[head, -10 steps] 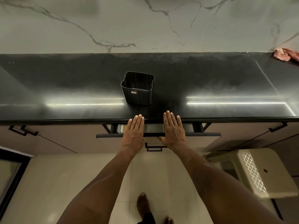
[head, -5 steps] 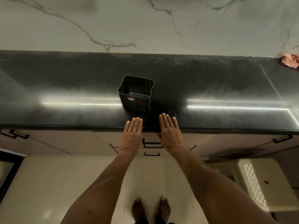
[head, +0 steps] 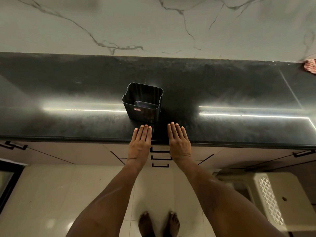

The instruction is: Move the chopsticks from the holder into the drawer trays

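Note:
A dark metal holder (head: 142,102) stands on the black countertop (head: 222,93); I see no chopsticks in it. My left hand (head: 141,141) lies flat with straight fingers at the counter's front edge, just below the holder. My right hand (head: 178,141) lies flat beside it, a little to the right. Both hands hold nothing. Below them the drawer (head: 160,152) is closed, with only its black handles showing. Its trays are hidden.
A marble wall (head: 153,26) backs the counter. A red-and-white cloth (head: 310,65) lies at the far right. A cream plastic stool (head: 280,199) stands on the floor at the right. More cabinet handles (head: 15,146) sit to the left. My bare feet (head: 159,223) are below.
The drawer went from slightly open to fully closed under both flat hands. My hands then slid up onto the counter's front edge.

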Demonstrator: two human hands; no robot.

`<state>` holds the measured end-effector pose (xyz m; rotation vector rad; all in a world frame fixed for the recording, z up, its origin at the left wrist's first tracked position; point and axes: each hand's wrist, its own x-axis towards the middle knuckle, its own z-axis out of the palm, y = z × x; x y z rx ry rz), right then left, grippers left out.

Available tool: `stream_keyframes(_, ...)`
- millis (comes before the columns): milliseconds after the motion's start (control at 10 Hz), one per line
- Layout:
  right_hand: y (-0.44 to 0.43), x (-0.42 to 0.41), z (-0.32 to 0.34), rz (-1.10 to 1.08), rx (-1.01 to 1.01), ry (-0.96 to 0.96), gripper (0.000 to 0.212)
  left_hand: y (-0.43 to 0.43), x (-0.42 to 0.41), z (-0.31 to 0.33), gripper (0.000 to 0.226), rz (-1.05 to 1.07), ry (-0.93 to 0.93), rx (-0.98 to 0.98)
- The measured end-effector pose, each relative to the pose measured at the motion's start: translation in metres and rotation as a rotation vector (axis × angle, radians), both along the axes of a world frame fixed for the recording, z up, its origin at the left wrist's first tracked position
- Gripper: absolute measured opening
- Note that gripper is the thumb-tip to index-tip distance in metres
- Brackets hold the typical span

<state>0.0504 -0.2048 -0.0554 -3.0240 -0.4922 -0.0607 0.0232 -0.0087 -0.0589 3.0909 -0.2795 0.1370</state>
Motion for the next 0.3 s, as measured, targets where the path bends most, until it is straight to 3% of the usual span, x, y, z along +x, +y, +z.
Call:
stream_keyframes(200,0.000,0.004,0.025,0.107,0.044,0.182,0.100,0.012,0.002,0.023,0.094,-0.064,0.159,-0.081)
stream_keyframes(300,-0.003,0.004,0.035,0.122,0.070,0.171,0.090,0.010,0.001,0.036,0.090,-0.068,0.129,-0.127)
